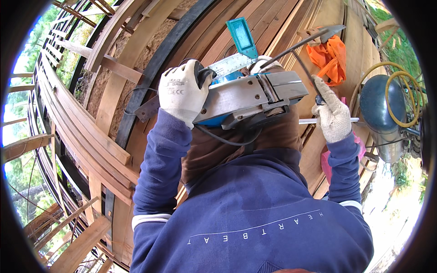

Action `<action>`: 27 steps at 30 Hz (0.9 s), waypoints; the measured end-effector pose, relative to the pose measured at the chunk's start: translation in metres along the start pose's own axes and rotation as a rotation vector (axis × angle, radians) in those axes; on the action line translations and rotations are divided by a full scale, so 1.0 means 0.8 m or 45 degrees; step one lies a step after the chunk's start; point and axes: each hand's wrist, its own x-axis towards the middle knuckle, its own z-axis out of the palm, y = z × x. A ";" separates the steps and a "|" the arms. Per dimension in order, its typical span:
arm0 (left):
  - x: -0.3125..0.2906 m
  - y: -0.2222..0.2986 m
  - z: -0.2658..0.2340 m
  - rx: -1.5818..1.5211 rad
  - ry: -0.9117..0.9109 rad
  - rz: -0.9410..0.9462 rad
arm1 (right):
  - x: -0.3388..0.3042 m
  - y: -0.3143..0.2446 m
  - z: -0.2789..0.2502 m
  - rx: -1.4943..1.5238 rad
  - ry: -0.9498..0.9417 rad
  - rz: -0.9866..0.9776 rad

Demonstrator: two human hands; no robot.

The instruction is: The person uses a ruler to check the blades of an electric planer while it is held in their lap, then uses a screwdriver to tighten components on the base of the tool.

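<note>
An upturned electric planer (232, 98) lies across my lap, its silver metal sole facing up and blue body showing below. My left hand (183, 91), in a white glove, is closed around the planer's left end, by a black part. My right hand (332, 111), also gloved, is closed on a thin dark metal rod (306, 73) with a black end at the fingers. The rod slants up toward another long thin bar (291, 49); whether they join I cannot tell. A try square (241, 38) with a teal handle and ruled blade lies just beyond the planer.
Long wooden boards (273, 22) spread beneath and ahead. An orange cloth (330, 57) lies at the far right, near a dark rounded machine (382, 104) with a yellow hose (395, 93). Stacked planks (86, 132) and a black beam (132, 123) run along the left.
</note>
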 end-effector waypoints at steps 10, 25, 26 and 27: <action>0.001 -0.001 0.001 0.021 -0.010 0.005 | -0.001 -0.006 -0.004 0.066 0.000 0.088; 0.002 -0.003 0.001 -0.024 0.048 0.052 | -0.007 0.010 0.008 0.533 0.192 0.163; 0.003 -0.004 0.002 -0.025 0.073 0.076 | -0.006 0.016 0.013 0.601 0.243 0.172; 0.003 -0.007 0.003 -0.031 0.063 0.087 | -0.006 0.023 0.019 0.671 0.294 0.182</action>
